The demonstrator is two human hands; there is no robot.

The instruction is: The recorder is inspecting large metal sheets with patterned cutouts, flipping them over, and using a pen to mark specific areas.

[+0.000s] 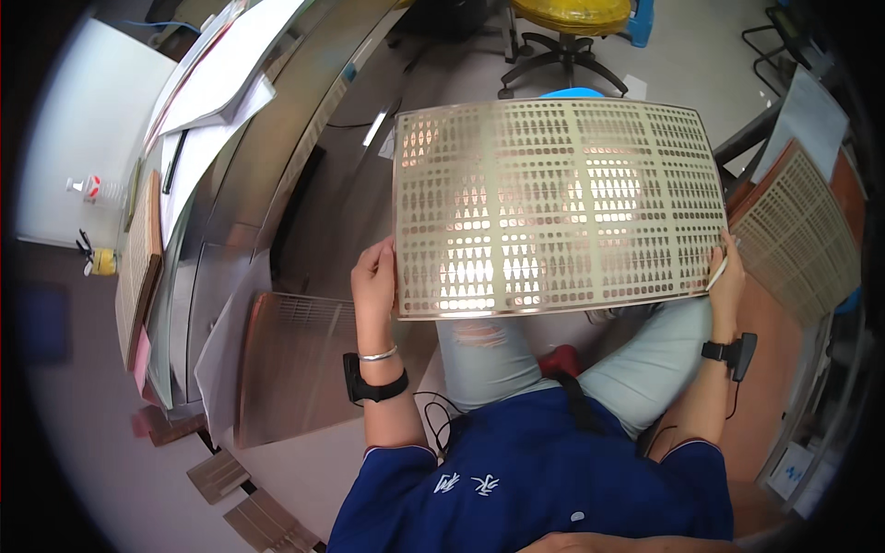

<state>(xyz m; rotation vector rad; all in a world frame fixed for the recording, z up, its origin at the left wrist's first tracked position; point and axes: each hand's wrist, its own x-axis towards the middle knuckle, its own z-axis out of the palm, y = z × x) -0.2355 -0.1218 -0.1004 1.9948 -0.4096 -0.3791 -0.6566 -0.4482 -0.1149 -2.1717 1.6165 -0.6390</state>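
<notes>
I hold a thin, shiny metal sheet (553, 203) flat above my lap; it is punched with rows of small shapes and reflects light. My left hand (373, 276) grips its left edge, thumb on top. My right hand (725, 276) grips the right lower edge and also holds a thin white stick between its fingers. Both wrists wear black bands; the left has a silver bracelet too. My knees in pale jeans show under the sheet.
A stack of similar punched sheets (797, 235) lies on a brown surface at the right. Another sheet (290, 364) leans at the lower left. A steel counter (230, 212) with papers stands left. A yellow swivel chair (572, 28) is ahead.
</notes>
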